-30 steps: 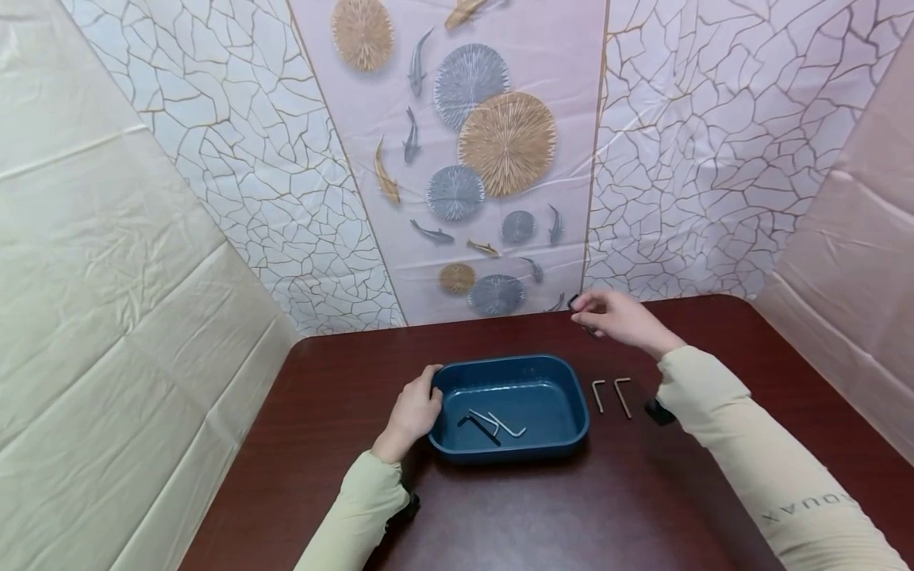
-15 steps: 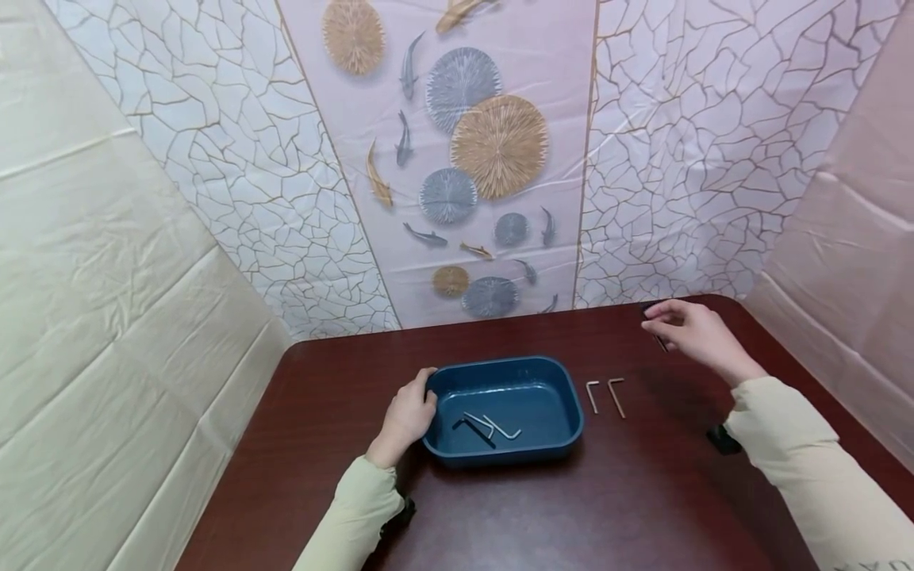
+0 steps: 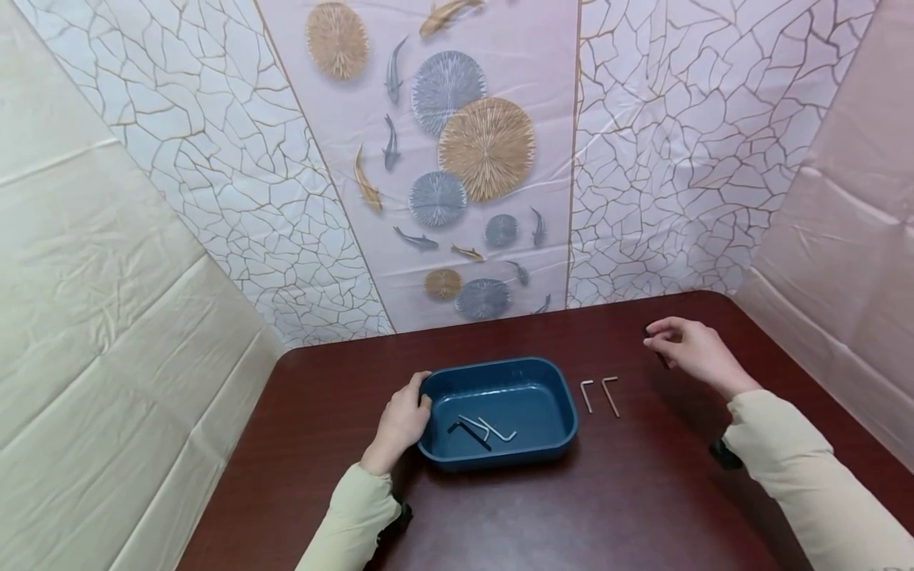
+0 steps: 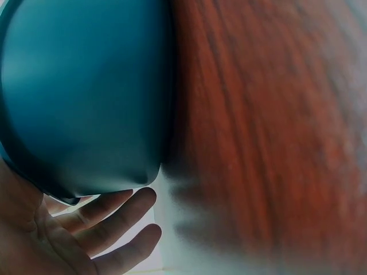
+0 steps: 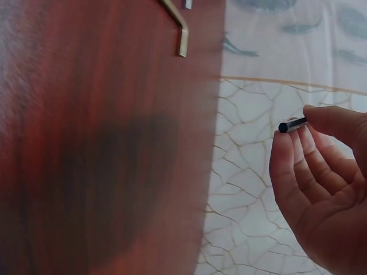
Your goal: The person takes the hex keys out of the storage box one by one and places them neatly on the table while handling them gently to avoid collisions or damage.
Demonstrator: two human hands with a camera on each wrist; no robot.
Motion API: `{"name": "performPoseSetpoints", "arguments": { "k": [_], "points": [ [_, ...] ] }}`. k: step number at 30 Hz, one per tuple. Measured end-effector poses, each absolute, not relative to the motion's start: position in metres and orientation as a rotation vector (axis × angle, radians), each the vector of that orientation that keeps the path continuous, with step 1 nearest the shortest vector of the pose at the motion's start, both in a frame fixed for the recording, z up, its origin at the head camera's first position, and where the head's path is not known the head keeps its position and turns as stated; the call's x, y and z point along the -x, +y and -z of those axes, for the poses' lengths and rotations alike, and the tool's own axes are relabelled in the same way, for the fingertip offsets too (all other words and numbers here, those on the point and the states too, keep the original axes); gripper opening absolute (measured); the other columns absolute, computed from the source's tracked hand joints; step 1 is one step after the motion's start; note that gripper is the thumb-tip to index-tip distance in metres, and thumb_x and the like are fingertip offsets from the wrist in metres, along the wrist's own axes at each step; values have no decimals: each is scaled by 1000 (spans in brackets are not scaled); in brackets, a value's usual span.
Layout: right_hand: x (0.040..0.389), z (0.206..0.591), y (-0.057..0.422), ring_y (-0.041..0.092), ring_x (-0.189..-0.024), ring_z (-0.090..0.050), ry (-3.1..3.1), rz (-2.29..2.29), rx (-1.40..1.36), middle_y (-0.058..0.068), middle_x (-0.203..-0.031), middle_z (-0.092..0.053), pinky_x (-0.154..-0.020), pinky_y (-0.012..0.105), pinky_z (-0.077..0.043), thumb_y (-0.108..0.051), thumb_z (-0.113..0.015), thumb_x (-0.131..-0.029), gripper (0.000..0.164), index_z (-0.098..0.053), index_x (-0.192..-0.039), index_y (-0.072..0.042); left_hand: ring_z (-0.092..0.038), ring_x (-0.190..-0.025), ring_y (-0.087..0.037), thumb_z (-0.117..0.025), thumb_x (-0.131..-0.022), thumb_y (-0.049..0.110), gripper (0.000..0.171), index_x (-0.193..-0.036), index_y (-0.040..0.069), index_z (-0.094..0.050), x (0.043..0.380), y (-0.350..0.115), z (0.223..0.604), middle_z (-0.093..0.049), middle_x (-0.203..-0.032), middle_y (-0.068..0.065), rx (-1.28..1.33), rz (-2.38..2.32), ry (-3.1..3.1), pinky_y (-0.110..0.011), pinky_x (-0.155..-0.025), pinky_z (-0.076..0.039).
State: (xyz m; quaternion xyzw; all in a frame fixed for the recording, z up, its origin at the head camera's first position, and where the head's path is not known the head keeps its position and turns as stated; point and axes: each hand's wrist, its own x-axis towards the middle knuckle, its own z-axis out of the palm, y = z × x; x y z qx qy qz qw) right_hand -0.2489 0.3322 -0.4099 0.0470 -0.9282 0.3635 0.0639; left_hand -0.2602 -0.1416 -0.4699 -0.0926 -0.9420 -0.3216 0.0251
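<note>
My left hand (image 3: 401, 416) holds the left end of a blue rectangular tray (image 3: 569, 412), its thumb at the rim; the left wrist view shows several fingers along the tray's outside wall (image 4: 86, 103). Inside the tray lie a black hex key (image 3: 474, 437) and two silver hex keys (image 3: 500, 431), crossing one another. At the right, my right hand (image 3: 691, 349) pinches another black hex key (image 5: 293, 124) between thumb and fingertips, above the table. To the left of that hand, a short silver hex key (image 3: 587, 396) and a longer bronze-toned hex key (image 3: 611, 396) lie side by side.
The dark red wooden table (image 3: 500, 515) has rounded far corners. A patterned cloth wall (image 3: 443, 262) stands right behind its back edge, with pale cloth sides (image 3: 143, 333) at left and right.
My right hand has moved right with the black hex key, from behind the tray's right corner to beyond the two hex keys, then slightly lower. My left hand stays at the tray.
</note>
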Motion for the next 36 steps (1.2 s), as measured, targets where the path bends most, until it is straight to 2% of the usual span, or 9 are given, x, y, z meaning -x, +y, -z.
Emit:
{"name": "performPoseSetpoints", "arguments": {
  "k": [5,10,14,19,28,36],
  "points": [
    [252,429,325,17,-62,-61,-2812,-1139,-137,20,-98,-72,-58,29,-48,-17,-67,-97,33,-62,-119,7,-47,-46,-18,-48,-103,13,44,-147,11,-47,261,-141,469,-61,-86,-9,285,992,-2905,-34,-48,-41],
    [252,444,318,18,-58,-60,-2830,-1168,-134,19,-92,-71,-54,30,-49,-11,-67,-95,29,-63,-115,9,-48,-47,-18,-48,-103,12,44,-147,10,-47,259,-141,468,-64,-91,-11,290,986,-2898,-34,-48,-41],
    [252,453,314,18,-59,-60,-2852,-1189,-125,20,-91,-71,-55,32,-50,-11,-67,-95,29,-63,-115,11,-47,-46,-18,-49,-103,12,44,-147,10,-48,260,-142,469,-63,-90,-9,292,982,-2895,-33,-47,-41],
    [253,465,312,18,-61,-62,-2891,-1192,-107,19,-90,-71,-56,34,-52,-11,-66,-96,29,-62,-114,12,-46,-45,-18,-47,-104,13,44,-148,10,-47,261,-142,470,-55,-77,-5,297,986,-2903,-33,-47,-41],
    [247,469,307,20,-65,-62,-2936,-1215,-67,22,-93,-69,-58,35,-55,-8,-64,-96,28,-63,-113,14,-48,-45,-18,-47,-103,12,44,-147,10,-46,260,-141,470,-63,-92,-9,298,1005,-2908,-33,-47,-42],
    [246,465,304,20,-65,-63,-2967,-1189,-55,20,-90,-69,-59,35,-54,-8,-65,-95,27,-63,-109,14,-47,-44,-18,-47,-103,12,44,-147,9,-46,261,-141,468,-60,-85,-10,307,1016,-2900,-32,-46,-42]
  ]
}}
